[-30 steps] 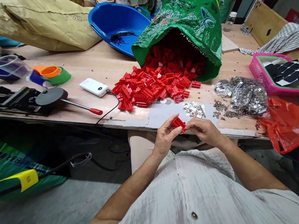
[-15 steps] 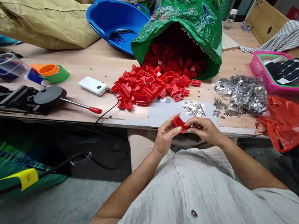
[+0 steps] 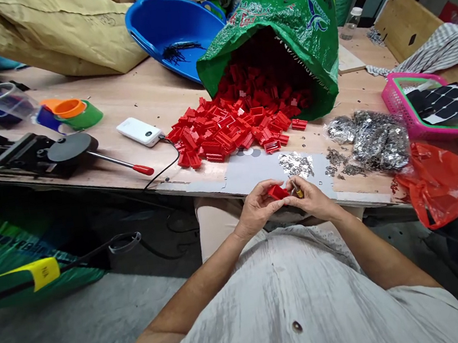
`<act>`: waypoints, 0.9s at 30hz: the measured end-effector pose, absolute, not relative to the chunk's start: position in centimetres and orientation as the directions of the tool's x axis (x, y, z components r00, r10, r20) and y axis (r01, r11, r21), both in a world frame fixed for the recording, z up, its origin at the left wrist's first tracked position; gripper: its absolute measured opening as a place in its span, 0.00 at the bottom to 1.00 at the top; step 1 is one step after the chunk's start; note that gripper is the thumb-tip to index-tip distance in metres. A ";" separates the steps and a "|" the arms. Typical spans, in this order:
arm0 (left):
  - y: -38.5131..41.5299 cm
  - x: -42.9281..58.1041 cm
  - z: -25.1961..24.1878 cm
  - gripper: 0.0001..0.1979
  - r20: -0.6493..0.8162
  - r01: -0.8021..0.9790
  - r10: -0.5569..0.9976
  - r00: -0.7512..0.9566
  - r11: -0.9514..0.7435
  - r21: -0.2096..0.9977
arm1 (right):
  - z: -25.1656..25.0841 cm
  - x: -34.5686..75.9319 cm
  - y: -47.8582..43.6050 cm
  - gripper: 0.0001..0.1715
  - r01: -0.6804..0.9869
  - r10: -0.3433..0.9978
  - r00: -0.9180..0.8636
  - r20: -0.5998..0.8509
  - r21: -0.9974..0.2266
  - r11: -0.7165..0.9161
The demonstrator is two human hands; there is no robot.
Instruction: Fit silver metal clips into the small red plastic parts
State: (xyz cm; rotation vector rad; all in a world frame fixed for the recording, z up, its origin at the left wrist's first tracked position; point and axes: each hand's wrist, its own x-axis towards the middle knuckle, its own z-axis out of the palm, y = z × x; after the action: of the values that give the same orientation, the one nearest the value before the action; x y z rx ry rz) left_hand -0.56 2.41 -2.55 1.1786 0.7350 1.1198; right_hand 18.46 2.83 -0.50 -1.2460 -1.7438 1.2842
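Red part [image 3: 277, 192] was up off the table [image 3: 116, 99], held at its near edge, roughly over the person's lap. Left hand [image 3: 257, 211] had it — thumb and fingers clamped on the part, tips curled around it. Right hand [image 3: 310, 200] was just beside, thumb and fingers pinched on a small yellow-handled tool [image 3: 299, 192], metal end pointing up and away. Couldn't tell whether the right fingertips touched the part too. Thumbs nearly met in front of it.

Right past the hands: grey sheet [image 3: 240, 174] on the table, with a patch of shiny metal bits [image 3: 296, 164] on it. Behind that, a heap of red parts [image 3: 223, 132] spilled from the mouth of a green sack [image 3: 294, 3] lying on its side. Blue basin [image 3: 140, 28] stood tilted left of the sack, black strips [image 3: 179, 52] inside.

On the person's left: white power bank [image 3: 139, 132] with a black cable, then a black bench device [image 3: 34, 153] with a red-tipped lever. On the right: clear bags [image 3: 380, 141] of metal pieces, pink basket [image 3: 407, 121], crumpled red plastic bag [image 3: 447, 180] near the table edge.
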 end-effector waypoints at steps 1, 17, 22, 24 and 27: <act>2.8 -0.7 -2.7 0.21 0.110 -0.260 0.941 0.320 -0.024 0.965 | -0.7 18.5 2.9 0.16 0.359 0.935 -0.355 -0.016 -0.926 0.120; 7.2 -2.7 -2.9 0.17 0.146 0.270 0.848 0.509 -0.318 0.909 | -2.3 18.8 3.2 0.13 0.686 0.920 -0.370 0.125 -0.632 0.362; 7.6 -2.8 -3.1 0.18 0.129 0.296 0.847 0.516 -0.318 0.901 | -2.5 18.8 3.5 0.13 0.703 0.910 -0.404 0.099 -0.602 0.378; 7.6 -2.8 -3.0 0.17 0.129 0.297 0.844 0.521 -0.322 0.899 | -2.5 18.8 3.6 0.13 0.705 0.910 -0.403 0.101 -0.599 0.379; 7.6 -2.7 -2.9 0.15 0.143 0.287 0.839 0.525 -0.333 0.898 | -2.3 18.5 3.5 0.12 0.730 0.917 -0.391 0.083 -0.579 0.364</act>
State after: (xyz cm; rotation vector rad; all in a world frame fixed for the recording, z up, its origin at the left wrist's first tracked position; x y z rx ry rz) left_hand -2.68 7.61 -2.87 1.8721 0.9268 0.7776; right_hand 18.51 3.47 -2.33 -1.4360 -2.2376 0.6496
